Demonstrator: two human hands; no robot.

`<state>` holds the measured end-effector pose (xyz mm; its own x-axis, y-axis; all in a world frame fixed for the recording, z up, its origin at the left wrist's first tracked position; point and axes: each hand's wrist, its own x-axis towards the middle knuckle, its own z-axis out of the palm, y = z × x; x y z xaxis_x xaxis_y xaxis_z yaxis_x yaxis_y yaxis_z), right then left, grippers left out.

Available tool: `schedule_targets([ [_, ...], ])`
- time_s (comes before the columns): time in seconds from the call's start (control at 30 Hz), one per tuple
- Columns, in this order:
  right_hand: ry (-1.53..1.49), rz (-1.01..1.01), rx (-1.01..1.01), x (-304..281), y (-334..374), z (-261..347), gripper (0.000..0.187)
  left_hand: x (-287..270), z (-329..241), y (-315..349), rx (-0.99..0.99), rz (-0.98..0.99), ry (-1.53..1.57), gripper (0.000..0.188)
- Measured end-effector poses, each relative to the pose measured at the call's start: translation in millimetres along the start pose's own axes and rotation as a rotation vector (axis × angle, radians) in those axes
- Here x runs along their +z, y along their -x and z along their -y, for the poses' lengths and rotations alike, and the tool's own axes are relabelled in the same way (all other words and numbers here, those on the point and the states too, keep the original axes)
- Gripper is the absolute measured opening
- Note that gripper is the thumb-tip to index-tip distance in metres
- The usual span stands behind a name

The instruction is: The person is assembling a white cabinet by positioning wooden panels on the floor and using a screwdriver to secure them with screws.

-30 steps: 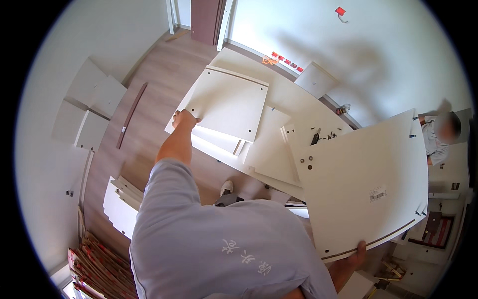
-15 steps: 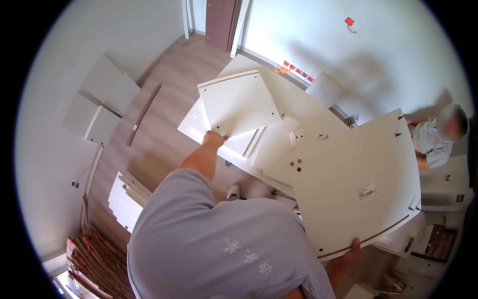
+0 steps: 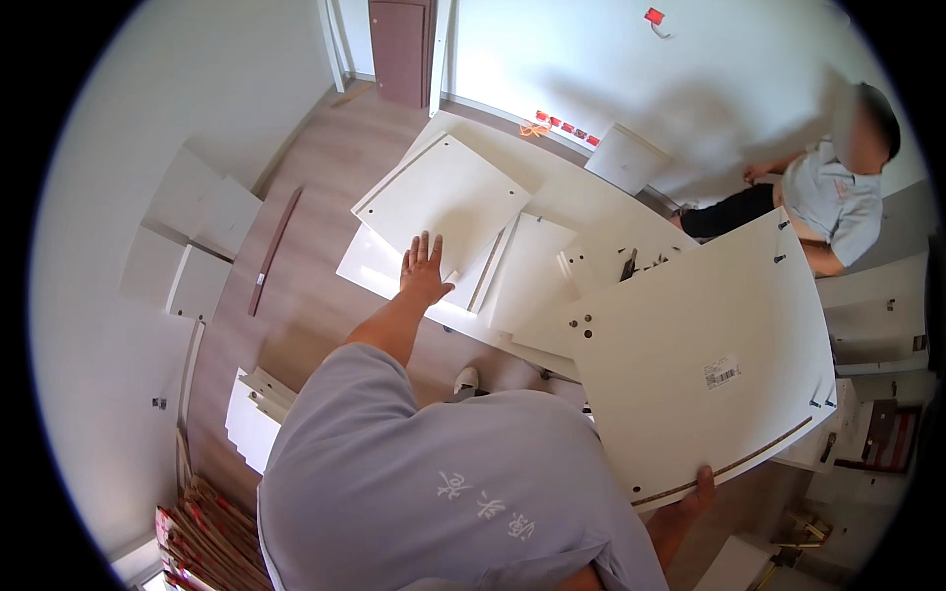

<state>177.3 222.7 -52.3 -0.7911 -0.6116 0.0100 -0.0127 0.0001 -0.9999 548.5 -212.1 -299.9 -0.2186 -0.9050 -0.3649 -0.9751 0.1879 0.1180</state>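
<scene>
My left hand is open, its fingers spread over the near edge of a square white panel with small holes near its corners. It appears to rest on that panel, which lies askew on other white boards. At the right, my right hand grips the lower edge of a large white panel. That panel is held tilted, with a printed label, several metal pegs along its far edge and a brown groove near the edge I hold. My right palm is mostly hidden behind it.
Another person stands beyond the large panel at the right. A black-handled tool and small fittings lie on the boards behind it. White boards stand stacked left of me; flattened cardboard is at lower left. A brown strip lies on the floor.
My left hand has let go of the square panel's edge and spread out flat; that panel has turned and shifted left. The other person has come further into view. My right hand keeps its hold.
</scene>
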Motion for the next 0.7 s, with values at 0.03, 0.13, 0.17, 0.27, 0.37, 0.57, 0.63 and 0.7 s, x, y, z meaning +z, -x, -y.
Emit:
schedule_targets([
  [0.03,-0.026,-0.029,0.042,2,1,2,0.073,4,6,-8,0.055,0.007,0.004,0.106],
  [0.13,-0.070,-0.065,0.132,5,5,8,0.068,24,22,-26,0.123,0.084,-0.094,0.082],
  [0.17,-0.110,-0.041,0.134,4,5,9,0.065,29,29,-29,0.126,0.076,-0.129,0.081],
  [0.27,-0.104,0.021,0.114,1,4,11,0.068,31,63,-28,0.201,0.100,-0.145,0.078],
  [0.37,-0.179,0.044,0.197,2,2,12,0.071,27,95,-17,0.186,0.145,-0.119,0.076],
  [0.57,-0.189,-0.016,0.197,14,1,12,0.077,29,116,-5,0.177,0.169,-0.227,0.086],
  [0.63,-0.143,-0.065,0.118,18,-1,8,0.077,32,118,-10,0.174,0.173,-0.304,0.087],
  [0.7,-0.122,-0.106,0.083,19,-3,4,0.078,34,121,-13,0.106,0.116,-0.216,0.084],
])
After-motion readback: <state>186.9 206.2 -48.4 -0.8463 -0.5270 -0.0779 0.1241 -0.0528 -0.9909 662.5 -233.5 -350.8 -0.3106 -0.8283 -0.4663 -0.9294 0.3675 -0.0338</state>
